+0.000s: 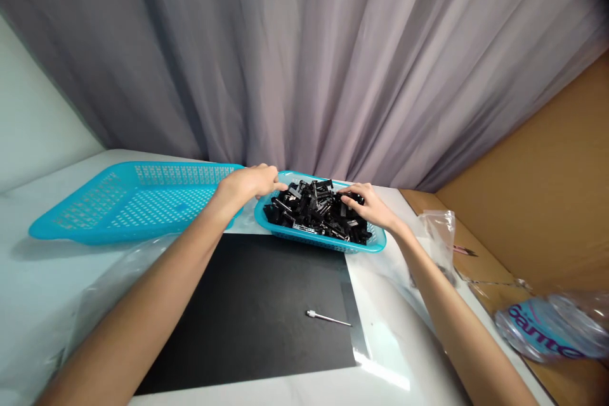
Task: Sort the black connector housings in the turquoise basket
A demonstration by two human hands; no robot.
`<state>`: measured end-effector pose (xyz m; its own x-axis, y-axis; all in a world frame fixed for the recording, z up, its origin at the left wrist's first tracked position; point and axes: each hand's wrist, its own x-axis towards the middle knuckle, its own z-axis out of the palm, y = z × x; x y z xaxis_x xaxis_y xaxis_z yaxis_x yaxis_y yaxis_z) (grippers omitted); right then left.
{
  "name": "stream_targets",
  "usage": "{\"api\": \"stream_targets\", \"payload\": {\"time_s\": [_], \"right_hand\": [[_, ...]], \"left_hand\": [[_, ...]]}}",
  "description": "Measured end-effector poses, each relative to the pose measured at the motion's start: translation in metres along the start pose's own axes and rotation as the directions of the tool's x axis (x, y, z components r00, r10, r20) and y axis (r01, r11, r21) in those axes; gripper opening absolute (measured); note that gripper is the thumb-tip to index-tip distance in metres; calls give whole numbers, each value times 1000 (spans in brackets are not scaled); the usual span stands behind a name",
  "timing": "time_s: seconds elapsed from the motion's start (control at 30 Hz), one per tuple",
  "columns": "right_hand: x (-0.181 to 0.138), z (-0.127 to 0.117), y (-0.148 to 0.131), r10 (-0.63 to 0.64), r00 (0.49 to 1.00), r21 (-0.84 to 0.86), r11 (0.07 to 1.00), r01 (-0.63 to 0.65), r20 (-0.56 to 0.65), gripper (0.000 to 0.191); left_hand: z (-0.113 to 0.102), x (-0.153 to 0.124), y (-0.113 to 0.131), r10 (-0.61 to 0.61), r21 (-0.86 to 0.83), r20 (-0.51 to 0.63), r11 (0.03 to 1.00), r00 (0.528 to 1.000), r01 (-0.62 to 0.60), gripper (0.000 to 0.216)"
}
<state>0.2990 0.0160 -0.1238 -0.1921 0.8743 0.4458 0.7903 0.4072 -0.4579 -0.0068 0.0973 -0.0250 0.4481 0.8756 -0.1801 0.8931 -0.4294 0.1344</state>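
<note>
A small turquoise basket [375, 242] heaped with several black plastic parts [316, 210] stands at the far edge of a black mat [247, 311]. My left hand [250, 183] reaches to the basket's left rim, fingers curled over its edge. My right hand [368, 203] rests on the pile at the right side, fingers bent down among the black parts. What the fingertips pinch is hidden.
A larger empty turquoise basket [137, 200] sits at the left on the white table. A thin metal pin [328, 318] lies on the mat. Clear plastic bags [435, 228] and a printed bag [547, 328] lie at the right by a cardboard box wall [537, 203]. A grey curtain hangs behind.
</note>
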Motion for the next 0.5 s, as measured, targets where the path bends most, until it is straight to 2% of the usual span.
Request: {"api": "stream_targets", "payload": {"time_s": [0.07, 0.17, 0.27, 0.4, 0.47, 0.5], "right_hand": [[0, -1, 2, -3, 1000, -3, 1000, 3, 12, 36], [-1, 1, 1, -6, 1000, -22, 1000, 6, 3, 37], [-2, 5, -4, -8, 998, -55, 998, 4, -68, 40], [-2, 6, -12, -34, 965, -104, 995, 8, -259, 45], [-3, 4, -12, -14, 904, -102, 994, -33, -427, 48], [-4, 3, -11, 24, 852, -75, 994, -74, -522, 50]], "left_hand": [[-5, -4, 2, -26, -11, 64, 1000, 998, 27, 55], [-9, -6, 0, -30, -33, 98, 999, 995, 34, 55], [-8, -6, -4, -6, -46, 103, 999, 995, 11, 56], [-3, -3, -6, 2, -22, 72, 1000, 997, -1, 52], [0, -2, -4, 2, 9, 35, 1000, 999, -2, 48], [2, -1, -2, 4, 27, 16, 1000, 1000, -4, 47]]}}
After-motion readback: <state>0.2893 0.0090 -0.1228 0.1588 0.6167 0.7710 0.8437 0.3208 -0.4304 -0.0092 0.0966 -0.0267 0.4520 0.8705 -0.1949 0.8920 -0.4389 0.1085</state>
